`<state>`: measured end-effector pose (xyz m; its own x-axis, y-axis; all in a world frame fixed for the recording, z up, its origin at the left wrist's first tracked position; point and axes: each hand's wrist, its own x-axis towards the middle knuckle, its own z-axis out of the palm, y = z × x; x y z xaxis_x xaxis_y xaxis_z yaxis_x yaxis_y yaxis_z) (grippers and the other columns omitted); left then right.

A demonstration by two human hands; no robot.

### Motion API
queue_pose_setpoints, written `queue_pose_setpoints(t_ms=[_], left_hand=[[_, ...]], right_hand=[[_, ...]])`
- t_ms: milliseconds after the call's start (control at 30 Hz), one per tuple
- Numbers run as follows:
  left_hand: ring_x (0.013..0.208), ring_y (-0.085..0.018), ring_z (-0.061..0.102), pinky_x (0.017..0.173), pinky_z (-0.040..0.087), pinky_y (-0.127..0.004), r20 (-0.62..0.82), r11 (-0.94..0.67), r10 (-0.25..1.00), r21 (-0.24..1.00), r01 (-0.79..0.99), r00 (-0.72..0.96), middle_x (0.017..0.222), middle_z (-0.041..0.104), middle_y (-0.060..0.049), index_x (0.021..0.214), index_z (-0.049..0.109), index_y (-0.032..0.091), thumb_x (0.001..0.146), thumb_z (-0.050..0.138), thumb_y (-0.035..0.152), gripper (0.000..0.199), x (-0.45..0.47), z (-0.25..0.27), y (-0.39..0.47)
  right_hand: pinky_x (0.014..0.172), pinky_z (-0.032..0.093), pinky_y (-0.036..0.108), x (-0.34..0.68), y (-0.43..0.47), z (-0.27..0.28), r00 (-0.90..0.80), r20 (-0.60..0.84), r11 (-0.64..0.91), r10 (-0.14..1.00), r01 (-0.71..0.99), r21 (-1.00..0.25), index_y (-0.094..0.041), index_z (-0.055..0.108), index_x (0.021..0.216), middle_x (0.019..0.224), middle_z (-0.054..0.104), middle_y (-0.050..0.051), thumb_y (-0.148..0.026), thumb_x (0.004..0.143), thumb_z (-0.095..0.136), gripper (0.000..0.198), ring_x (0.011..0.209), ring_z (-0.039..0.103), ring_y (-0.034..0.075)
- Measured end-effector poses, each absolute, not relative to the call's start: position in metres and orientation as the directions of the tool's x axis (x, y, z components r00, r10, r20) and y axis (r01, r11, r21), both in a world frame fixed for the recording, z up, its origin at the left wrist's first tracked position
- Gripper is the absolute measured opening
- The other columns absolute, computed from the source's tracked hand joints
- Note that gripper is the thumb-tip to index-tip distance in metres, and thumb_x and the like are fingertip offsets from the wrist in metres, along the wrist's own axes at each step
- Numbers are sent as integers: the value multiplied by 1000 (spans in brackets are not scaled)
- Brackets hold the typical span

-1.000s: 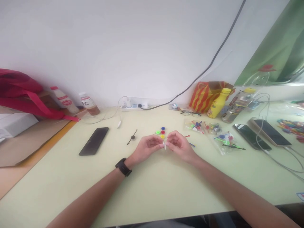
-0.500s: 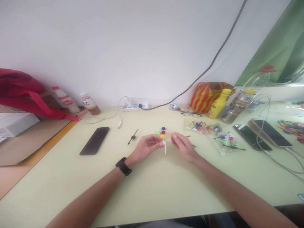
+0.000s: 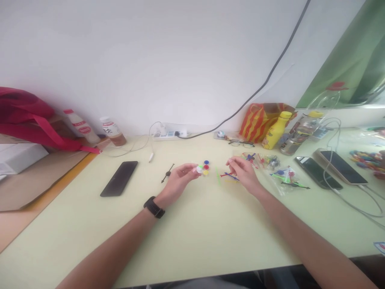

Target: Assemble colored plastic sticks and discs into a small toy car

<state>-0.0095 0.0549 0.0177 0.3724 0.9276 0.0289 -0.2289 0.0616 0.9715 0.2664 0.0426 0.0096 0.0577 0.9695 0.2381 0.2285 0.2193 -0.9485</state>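
Narrow grip of the left hand pinches a small white piece near the coloured discs on the counter; so slight a hold could let it slip, and a nudge could scatter the discs. Rightward lie thin coloured arrows, the right hand over them; I cannot tell whether its nearly closed grip holds anything. Dipping carelessly, it could sweep them aside.

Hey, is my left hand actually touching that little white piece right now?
Touching. The head view shows it: the left hand pinches the white piece between finger and thumb, with no gap showing.
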Motion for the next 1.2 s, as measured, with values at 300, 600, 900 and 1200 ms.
queue_pose_setpoints(t_ms=[300,600,900,1200], left_hand=[[122,-24,68,117,45,-39,-60,203,932,903,-378,356,125,76,-11,116,78,19,88,82,33,31,-16,22,63],[124,-22,69,119,44,-37,-82,240,931,871,-428,356,127,76,-12,119,74,19,89,81,25,31,-19,19,65],[124,-24,69,117,46,-37,-44,156,961,902,-402,274,130,75,-12,118,75,19,88,82,28,32,-29,35,73],[117,-31,72,112,52,-42,-83,131,989,877,-463,122,118,76,-20,108,75,7,95,59,65,61,-54,46,93]], right_hand=[[77,48,36,263,42,-12,-296,329,439,897,688,-578,-25,77,101,87,68,5,-25,99,55,22,88,63,23],[84,49,37,260,37,-6,-358,333,486,872,708,-512,-23,72,100,95,70,5,-20,101,55,18,95,63,23],[85,48,42,262,38,-6,-365,384,522,848,698,-490,-23,67,93,96,70,7,-20,101,50,19,94,61,25],[82,50,39,254,32,-1,-215,445,470,870,639,-609,-24,56,96,94,64,7,-27,105,44,15,92,60,25]])
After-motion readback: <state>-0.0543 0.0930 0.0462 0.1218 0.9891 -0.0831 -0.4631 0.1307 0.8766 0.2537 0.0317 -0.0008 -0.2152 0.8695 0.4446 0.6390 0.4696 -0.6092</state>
